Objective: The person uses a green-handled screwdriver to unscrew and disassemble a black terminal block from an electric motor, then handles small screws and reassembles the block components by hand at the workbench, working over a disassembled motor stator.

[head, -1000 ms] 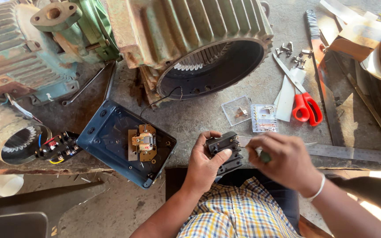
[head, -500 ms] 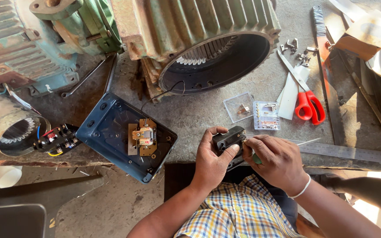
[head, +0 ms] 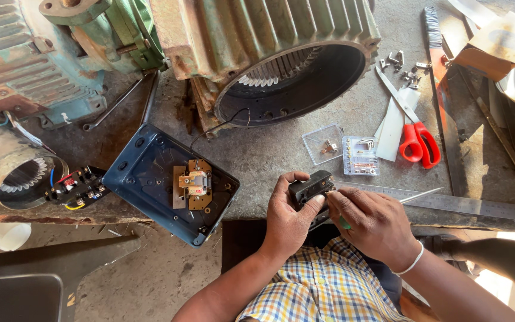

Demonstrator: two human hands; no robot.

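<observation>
A grey, stained concrete surface [head: 281,155] is carrying a large ribbed motor housing [head: 269,48], lying open-ended toward the person, with a blue metal cover [head: 150,179] lying beside it. Red-handled scissors [head: 418,140] and a small clear plastic box [head: 323,143] are resting farther right. At the near edge, the left hand [head: 287,220] is clamping a small black electrical part [head: 310,188], while the right hand [head: 377,223] is closing its fingertips on a thin green-handled tool touching that part.

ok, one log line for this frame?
left hand: holds small black part | right hand: on part, green-handled tool | blue cover left
</observation>
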